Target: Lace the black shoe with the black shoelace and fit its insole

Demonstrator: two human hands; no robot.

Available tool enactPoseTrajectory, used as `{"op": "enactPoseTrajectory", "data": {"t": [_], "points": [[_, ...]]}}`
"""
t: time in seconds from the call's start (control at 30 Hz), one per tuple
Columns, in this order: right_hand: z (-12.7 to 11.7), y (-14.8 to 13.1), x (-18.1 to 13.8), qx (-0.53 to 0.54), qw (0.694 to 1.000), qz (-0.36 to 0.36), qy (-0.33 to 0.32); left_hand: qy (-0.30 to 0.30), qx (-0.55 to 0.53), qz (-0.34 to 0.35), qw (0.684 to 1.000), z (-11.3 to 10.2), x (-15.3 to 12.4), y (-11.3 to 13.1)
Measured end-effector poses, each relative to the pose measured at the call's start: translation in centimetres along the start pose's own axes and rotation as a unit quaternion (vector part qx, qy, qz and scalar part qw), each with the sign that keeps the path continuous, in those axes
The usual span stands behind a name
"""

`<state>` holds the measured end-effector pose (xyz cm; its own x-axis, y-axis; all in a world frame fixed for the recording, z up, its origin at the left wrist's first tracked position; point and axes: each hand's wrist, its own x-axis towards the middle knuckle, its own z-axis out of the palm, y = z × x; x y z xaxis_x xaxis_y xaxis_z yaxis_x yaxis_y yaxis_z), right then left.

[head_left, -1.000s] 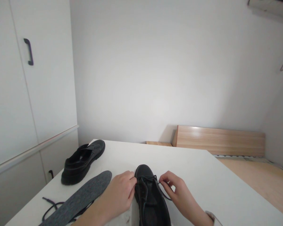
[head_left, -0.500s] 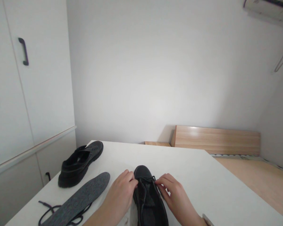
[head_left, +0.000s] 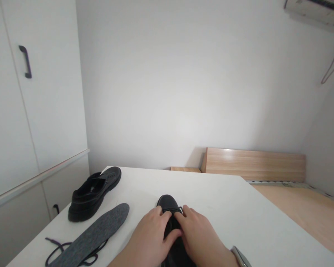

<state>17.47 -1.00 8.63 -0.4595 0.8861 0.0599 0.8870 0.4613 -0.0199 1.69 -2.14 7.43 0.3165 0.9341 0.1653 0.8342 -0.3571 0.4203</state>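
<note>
Black shoe (head_left: 168,203) lies on the white table (head_left: 225,207) at the middle of its near edge, toe pointing away, in the head view. The left hand (head_left: 151,237) and right hand (head_left: 197,237) both lie over its laced throat, fingertips meeting at the shoelace (head_left: 174,212) just behind the toe cap. The step in hand looks like work on the lace at the front eyelets. Any further handling there would call for a fine fingertip pinch on a thin cord while the shoe is kept steady. Whether either hand is actually pinching the lace or only pressing on the upper cannot be told, since the fingers cover it. Most of the shoe is hidden under the hands, and its heel is cut off by the picture's lower edge. A second shoe (head_left: 93,193) sits at the table's far left corner, a grey insole (head_left: 97,233) along its left side, and a loose lace (head_left: 54,248) at its near left corner, partly under the insole.
</note>
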Motion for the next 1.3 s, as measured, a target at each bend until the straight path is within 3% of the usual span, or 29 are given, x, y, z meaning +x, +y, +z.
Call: {"op": "enactPoseTrajectory", "data": {"t": [0.13,0.4,0.5,0.57,0.67,0.77,0.87,0.97,1.03,1.17,1.3], "points": [[0.4,-0.6,0.9,-0.051,0.999,0.011,0.008,-0.027,0.043,-0.007,0.999,-0.2,0.3,0.4],[0.6,-0.3,0.8,-0.034,0.999,0.025,0.021,-0.055,0.131,-0.01,0.99,-0.6,2.0,1.7],[0.6,0.0,0.6,0.004,0.997,0.01,0.076,-0.038,0.138,-0.008,0.99,-0.7,2.1,2.3],[0.0,0.3,0.5,0.097,0.986,-0.013,0.137,-0.003,0.122,0.007,0.993,-1.4,1.9,2.5],[-2.5,0.6,0.2,0.313,0.923,-0.032,0.221,0.12,0.025,0.058,0.991,-4.1,1.3,2.7],[-6.0,0.6,-0.3,0.477,0.826,-0.052,0.297,0.314,-0.089,0.136,0.935,-8.2,0.4,3.3],[-9.0,0.0,-1.0,0.519,0.756,-0.082,0.39,0.406,-0.123,0.15,0.893,-11.2,-0.2,4.2],[-10.6,-0.9,-1.4,0.511,0.72,-0.097,0.459,0.385,-0.192,0.137,0.892,-12.0,-0.3,4.7],[-11.0,-1.6,-1.4,0.509,0.714,-0.114,0.467,0.348,-0.251,0.132,0.893,-11.6,-0.2,5.0],[-11.3,-2.3,-0.8,0.473,0.737,-0.167,0.453,0.257,-0.371,0.147,0.88,-10.8,0.3,5.7],[-11.4,-1.9,-0.3,0.405,0.758,-0.167,0.483,0.142,-0.505,0.172,0.834,-10.8,0.7,6.4]]}}
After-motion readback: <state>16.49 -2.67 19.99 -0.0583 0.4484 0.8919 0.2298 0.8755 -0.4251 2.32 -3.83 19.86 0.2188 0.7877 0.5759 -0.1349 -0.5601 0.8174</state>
